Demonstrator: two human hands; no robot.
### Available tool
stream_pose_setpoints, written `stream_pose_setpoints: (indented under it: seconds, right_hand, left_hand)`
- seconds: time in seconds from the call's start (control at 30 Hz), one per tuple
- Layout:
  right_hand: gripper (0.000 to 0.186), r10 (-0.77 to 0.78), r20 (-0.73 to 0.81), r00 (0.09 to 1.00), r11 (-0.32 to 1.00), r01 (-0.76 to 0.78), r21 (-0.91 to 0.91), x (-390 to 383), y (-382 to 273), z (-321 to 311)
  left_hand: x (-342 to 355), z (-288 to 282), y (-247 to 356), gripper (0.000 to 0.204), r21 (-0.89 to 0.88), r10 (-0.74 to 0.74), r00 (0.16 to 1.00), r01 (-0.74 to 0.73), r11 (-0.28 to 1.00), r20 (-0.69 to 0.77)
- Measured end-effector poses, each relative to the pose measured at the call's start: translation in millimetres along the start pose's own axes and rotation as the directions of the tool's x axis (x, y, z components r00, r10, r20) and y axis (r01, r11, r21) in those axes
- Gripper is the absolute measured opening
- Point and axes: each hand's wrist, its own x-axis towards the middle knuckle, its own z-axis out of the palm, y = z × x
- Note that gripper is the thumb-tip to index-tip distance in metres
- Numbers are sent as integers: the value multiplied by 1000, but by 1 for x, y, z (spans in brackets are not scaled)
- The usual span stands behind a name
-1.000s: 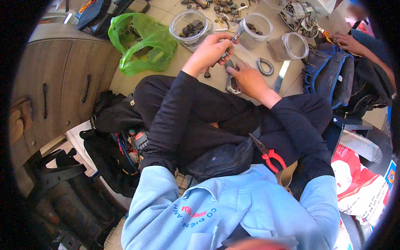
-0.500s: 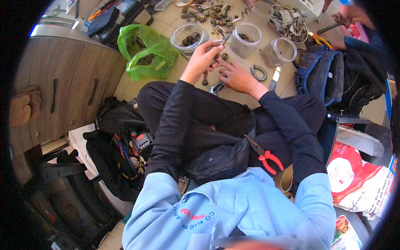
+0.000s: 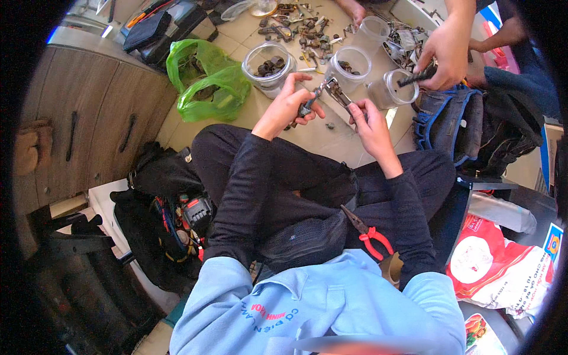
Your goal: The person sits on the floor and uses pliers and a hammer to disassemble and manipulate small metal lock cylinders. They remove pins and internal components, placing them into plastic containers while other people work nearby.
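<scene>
My left hand [image 3: 290,106] is closed around a small metal bolt assembly [image 3: 307,105], angled up toward the middle. My right hand [image 3: 367,127] grips a metal wrench-like tool [image 3: 342,97], its head raised beside the top of the bolt assembly; whether they touch I cannot tell. A clear jar of dark nuts [image 3: 269,68] is just beyond my left hand, and a second jar [image 3: 349,68] is beyond the tool. A small metal piece [image 3: 330,125] lies on the tiles between my hands. Red-handled pliers [image 3: 368,234] rest on my lap.
A green plastic bag [image 3: 204,100] is left, loose hardware [image 3: 302,32] farther back. At right, a co-worker's hand [image 3: 444,56] holds a dark rod over another jar [image 3: 393,92], near a blue-trimmed bag [image 3: 444,124]. Another hand [image 3: 355,13] is at the back; cabinet [image 3: 100,112] at left.
My right hand has risen and moved right, now gripping the upright tool that lay low near my lap. A co-worker's hand with a dark rod has reached in over the right jar.
</scene>
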Motion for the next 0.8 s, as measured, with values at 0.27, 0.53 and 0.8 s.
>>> stream_pose_setpoints:
  seconds: [0.27,0.53,0.8]
  right_hand:
    - [35,-125,-16,992,990,124,-62,-6,-1,9]
    - [36,-173,6,985,985,173,-15,-3,7,10]
    - [33,171,359,917,639,-381,668,-1,-1,-3]
  left_hand:
    - [5,14,-11,52,136,-20,999,15,991,38]
    - [14,7,-21,33,159,63,997,-55,986,-46]
    - [12,6,-15,34,28,107,991,-105,994,-75]
